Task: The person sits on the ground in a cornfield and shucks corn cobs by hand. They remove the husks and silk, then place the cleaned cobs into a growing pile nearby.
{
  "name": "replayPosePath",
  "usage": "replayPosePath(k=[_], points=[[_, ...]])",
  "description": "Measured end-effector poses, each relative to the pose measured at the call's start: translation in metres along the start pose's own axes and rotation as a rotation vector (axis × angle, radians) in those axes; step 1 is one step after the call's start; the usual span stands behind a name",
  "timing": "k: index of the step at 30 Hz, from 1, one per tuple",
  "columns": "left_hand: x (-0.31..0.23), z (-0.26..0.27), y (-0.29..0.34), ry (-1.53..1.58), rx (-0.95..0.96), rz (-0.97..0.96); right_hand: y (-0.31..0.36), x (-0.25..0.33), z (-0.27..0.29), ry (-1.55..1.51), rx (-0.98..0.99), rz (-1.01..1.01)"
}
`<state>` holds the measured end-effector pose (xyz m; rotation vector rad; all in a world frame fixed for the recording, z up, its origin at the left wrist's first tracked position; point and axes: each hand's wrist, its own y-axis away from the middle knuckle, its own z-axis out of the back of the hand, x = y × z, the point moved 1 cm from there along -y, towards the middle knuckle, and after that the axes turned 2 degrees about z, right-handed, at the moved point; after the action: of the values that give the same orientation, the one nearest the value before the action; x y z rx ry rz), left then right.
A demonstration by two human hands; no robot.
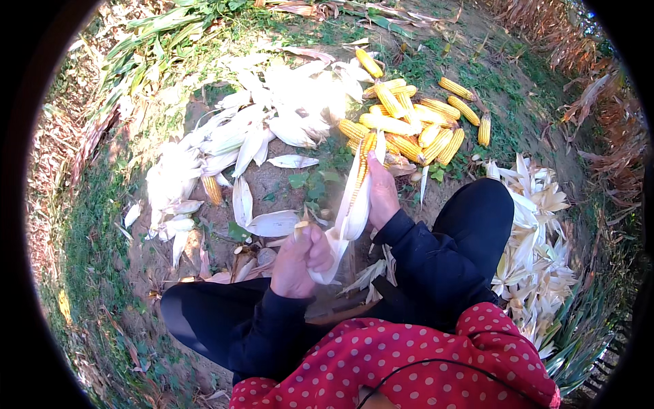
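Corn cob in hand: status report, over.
Right hand holding partly husked corn cob. Left hand closed on its peeled-down husk. Husked cobs piled just beyond. No obstruction visible.

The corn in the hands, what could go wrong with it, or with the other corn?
The partly peeled corn cob might slip from the right hand if the left hand tugs the husk hard. It could also bump the cob pile just beyond. And the lone cob beside the pale husk heap might get buried.
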<state>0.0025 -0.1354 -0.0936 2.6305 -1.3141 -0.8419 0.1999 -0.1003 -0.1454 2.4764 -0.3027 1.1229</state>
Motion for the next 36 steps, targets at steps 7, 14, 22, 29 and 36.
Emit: replayPosePath(k=[7, 14, 22, 29, 36], points=[[0.019, 0.016, 0.009, -0.221, 0.083, 0.098, -0.014, 0.019, 0.0, 0.227, 0.036, 0.349], [-0.008, 0.012, -0.008, -0.386, -0.088, -0.237, 0.021, 0.0, -0.025, 0.324, 0.261, 0.216], [0.041, 0.019, -0.03, -0.274, -0.22, -0.394, 0.057, -0.029, -0.039, 0.195, 0.316, 0.133], [0.041, 0.02, -0.03, -0.244, -0.278, -0.476, 0.059, -0.026, -0.037, 0.389, 0.216, 0.22], [0.033, 0.017, -0.021, -0.055, -0.258, -0.402, 0.059, -0.024, -0.035, 0.553, 0.284, 0.361]])
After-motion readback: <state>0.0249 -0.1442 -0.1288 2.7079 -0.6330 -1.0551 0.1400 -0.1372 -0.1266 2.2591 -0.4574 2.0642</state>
